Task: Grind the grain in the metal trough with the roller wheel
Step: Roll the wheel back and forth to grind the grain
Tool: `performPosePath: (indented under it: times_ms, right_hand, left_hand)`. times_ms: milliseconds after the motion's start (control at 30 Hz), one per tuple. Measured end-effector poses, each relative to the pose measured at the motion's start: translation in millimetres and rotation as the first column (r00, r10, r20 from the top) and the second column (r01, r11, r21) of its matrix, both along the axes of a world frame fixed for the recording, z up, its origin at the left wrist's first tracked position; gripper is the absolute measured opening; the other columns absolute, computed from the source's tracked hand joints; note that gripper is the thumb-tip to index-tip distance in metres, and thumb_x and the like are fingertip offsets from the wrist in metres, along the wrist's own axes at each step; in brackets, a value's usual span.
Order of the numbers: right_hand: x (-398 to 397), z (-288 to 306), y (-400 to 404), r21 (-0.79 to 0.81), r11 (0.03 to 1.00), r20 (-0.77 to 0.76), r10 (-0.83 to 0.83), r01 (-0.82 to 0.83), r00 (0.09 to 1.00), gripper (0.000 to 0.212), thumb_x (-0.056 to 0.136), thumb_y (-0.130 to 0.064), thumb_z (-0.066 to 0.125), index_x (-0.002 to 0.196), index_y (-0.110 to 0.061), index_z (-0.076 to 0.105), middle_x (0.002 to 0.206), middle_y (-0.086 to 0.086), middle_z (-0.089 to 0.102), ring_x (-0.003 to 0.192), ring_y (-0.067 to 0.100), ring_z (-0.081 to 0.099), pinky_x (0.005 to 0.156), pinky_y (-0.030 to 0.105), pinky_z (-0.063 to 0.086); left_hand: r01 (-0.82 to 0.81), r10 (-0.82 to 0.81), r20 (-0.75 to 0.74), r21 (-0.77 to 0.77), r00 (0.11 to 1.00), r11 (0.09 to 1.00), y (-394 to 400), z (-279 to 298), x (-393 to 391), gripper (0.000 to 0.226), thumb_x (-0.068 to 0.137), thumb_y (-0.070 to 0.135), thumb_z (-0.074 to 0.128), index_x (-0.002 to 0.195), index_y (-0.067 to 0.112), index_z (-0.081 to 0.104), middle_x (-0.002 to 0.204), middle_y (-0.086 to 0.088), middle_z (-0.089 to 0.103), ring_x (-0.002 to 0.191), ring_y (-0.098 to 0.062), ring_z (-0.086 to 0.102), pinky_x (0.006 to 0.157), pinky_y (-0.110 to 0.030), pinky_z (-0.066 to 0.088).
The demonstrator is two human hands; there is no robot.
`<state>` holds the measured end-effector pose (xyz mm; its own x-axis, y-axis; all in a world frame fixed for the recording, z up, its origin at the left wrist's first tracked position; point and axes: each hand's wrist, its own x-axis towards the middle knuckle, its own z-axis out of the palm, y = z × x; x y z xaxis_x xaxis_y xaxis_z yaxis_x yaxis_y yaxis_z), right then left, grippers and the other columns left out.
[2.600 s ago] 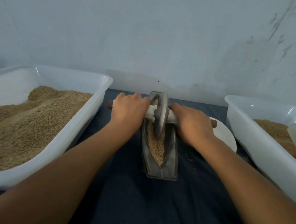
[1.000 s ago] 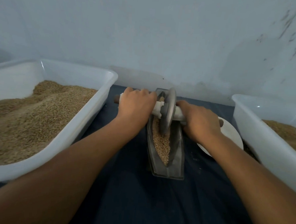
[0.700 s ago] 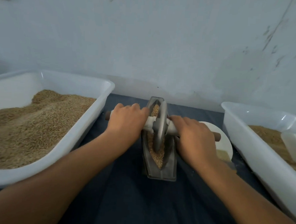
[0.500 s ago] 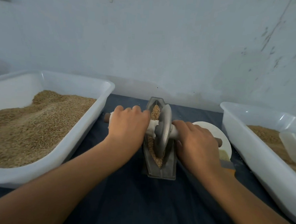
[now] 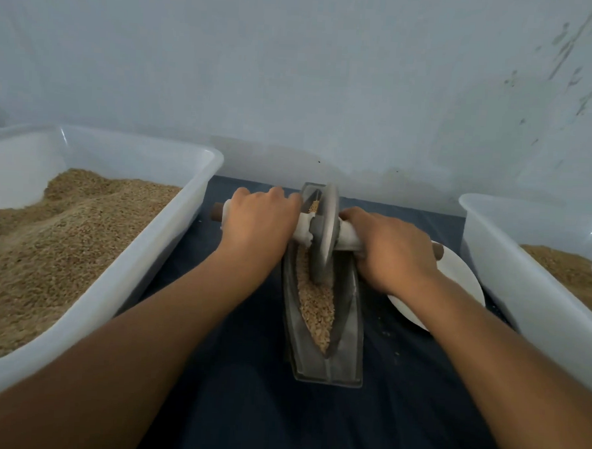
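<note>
A white plastic tub heaped with grain sits far left. The left hand and right hand clamp the axle of the grey metal roller wheel, standing in the boat-shaped metal trough. The tan grain looks mostly whole, so plenty of grinding remains.

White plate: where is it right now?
In the head view the white plate lies on the dark cloth, right of the metal trough, partly hidden under the right hand, left of the right tub.

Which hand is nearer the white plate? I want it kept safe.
Right. The right hand grips the handle directly over the white plate; the left hand grips across the roller wheel, farther away.
</note>
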<state>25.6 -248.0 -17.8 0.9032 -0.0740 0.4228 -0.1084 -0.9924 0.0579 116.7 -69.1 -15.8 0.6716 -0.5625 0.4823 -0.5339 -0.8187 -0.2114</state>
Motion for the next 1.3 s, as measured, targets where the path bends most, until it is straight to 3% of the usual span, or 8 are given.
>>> performPosePath:
  times_ms: [233,433,667,867,1167,1300]
  right_hand:
    - [35,9,-15,-0.036,0.999,-0.053,-0.009,0.008,0.999,0.066,0.085,-0.028,0.067,0.142,-0.044,0.039,0.118,-0.006,0.065,0.102,0.028,0.064,0.064,0.033,0.035]
    - [37,8,-14,-0.066,0.998,-0.024,-0.015,0.014,1.0,0.061,0.085,-0.031,0.067,0.139,-0.043,0.043,0.114,-0.005,0.067,0.098,0.027,0.066,0.063,0.033,0.035]
    - [5,-1,-4,0.016,1.0,0.02,-0.015,0.015,1.0,0.054,0.088,-0.028,0.065,0.135,-0.042,0.044,0.108,-0.004,0.069,0.094,0.028,0.066,0.061,0.034,0.034]
    - [-26,-7,12,-0.05,0.997,0.109,0.058,-0.053,0.992,0.049,0.087,-0.025,0.065,0.133,-0.03,0.051,0.112,-0.002,0.067,0.097,0.027,0.063,0.074,0.039,0.046]
    - [-61,-9,33,0.031,0.998,0.202,0.042,-0.049,0.979,0.044,0.079,-0.013,0.067,0.122,-0.025,0.067,0.1,-0.001,0.071,0.089,0.03,0.063,0.068,0.036,0.033]
    - [-68,-10,33,0.036,0.996,0.209,0.067,-0.076,0.976,0.044,0.077,-0.011,0.07,0.119,-0.024,0.068,0.098,0.0,0.072,0.085,0.03,0.065,0.067,0.036,0.035]
  left_hand:
    - [0.005,-0.004,0.021,-0.043,1.0,0.999,-10,-4,28,0.029,0.091,0.011,0.059,0.118,0.021,0.053,0.098,-0.001,0.06,0.085,-0.026,0.065,0.071,-0.036,0.036]
    - [0.008,-0.008,0.001,-0.077,1.0,0.997,-10,-3,28,0.031,0.092,0.015,0.059,0.121,0.022,0.052,0.098,-0.002,0.061,0.085,-0.026,0.064,0.072,-0.035,0.032]
    - [0.021,-0.021,0.04,-0.006,0.999,1.0,-4,3,4,0.036,0.085,0.01,0.064,0.116,0.02,0.049,0.099,-0.003,0.059,0.085,-0.025,0.063,0.074,-0.036,0.034]
    - [0.029,-0.029,-0.032,0.012,0.999,1.0,10,6,-16,0.043,0.086,0.008,0.061,0.124,0.023,0.048,0.108,-0.006,0.057,0.095,-0.028,0.061,0.081,-0.039,0.037]
    - [0.016,-0.013,-0.033,0.081,0.999,0.997,26,10,-49,0.037,0.084,0.011,0.067,0.114,0.02,0.048,0.103,-0.004,0.055,0.09,-0.025,0.062,0.076,-0.036,0.033]
    - [0.049,-0.046,-0.039,0.083,0.998,0.995,29,7,-48,0.034,0.085,0.013,0.067,0.112,0.02,0.048,0.098,-0.001,0.054,0.086,-0.024,0.062,0.075,-0.036,0.033]
